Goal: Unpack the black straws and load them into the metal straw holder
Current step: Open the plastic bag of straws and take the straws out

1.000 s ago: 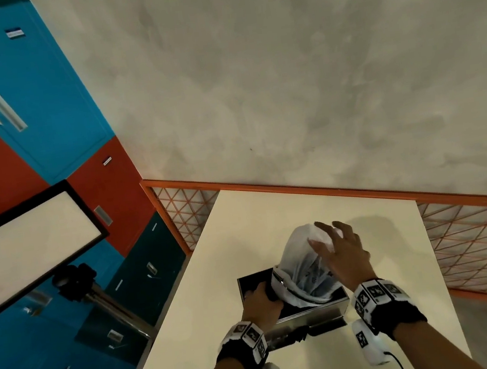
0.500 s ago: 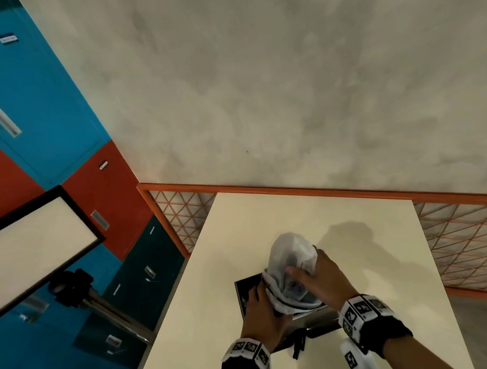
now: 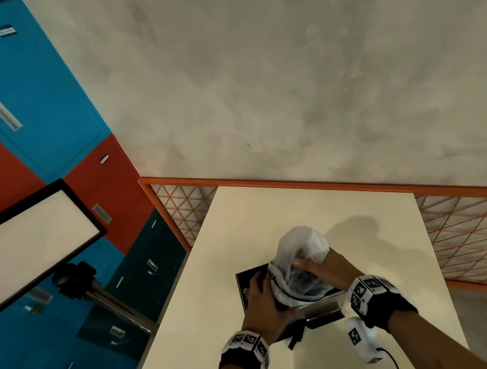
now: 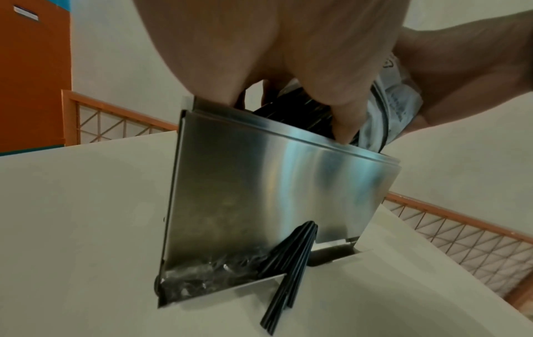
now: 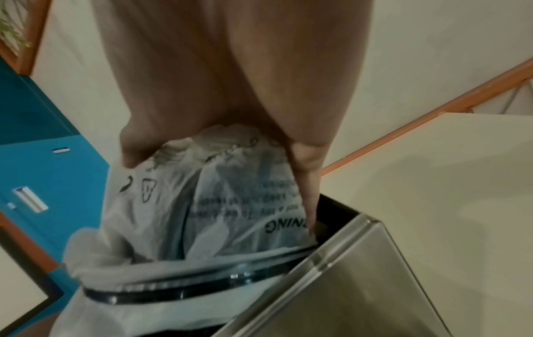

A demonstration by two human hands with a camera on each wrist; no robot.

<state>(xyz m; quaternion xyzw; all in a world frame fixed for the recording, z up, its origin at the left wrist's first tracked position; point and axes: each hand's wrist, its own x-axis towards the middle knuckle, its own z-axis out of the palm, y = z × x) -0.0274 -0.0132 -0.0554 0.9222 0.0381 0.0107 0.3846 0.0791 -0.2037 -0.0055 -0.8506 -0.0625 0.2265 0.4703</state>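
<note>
- The metal straw holder (image 3: 319, 308) stands on the cream table (image 3: 346, 208), open at the top; its brushed front wall shows in the left wrist view (image 4: 274, 187)
- A white plastic bag (image 3: 301, 249) with printed text sits mouth-down in that opening; black straws (image 4: 291, 109) show between bag and rim
- The right hand (image 3: 323, 269) grips the bag, thumb and fingers curled into the plastic (image 5: 230, 193)
- The left hand (image 3: 264, 303) rests at the holder's left top edge, fingers curled over the rim and onto the straws there
- A few black straws (image 4: 288, 262) poke out of the slot at the holder's base, slanting onto the table; crinkled clear film lies in the tray beside them
</note>
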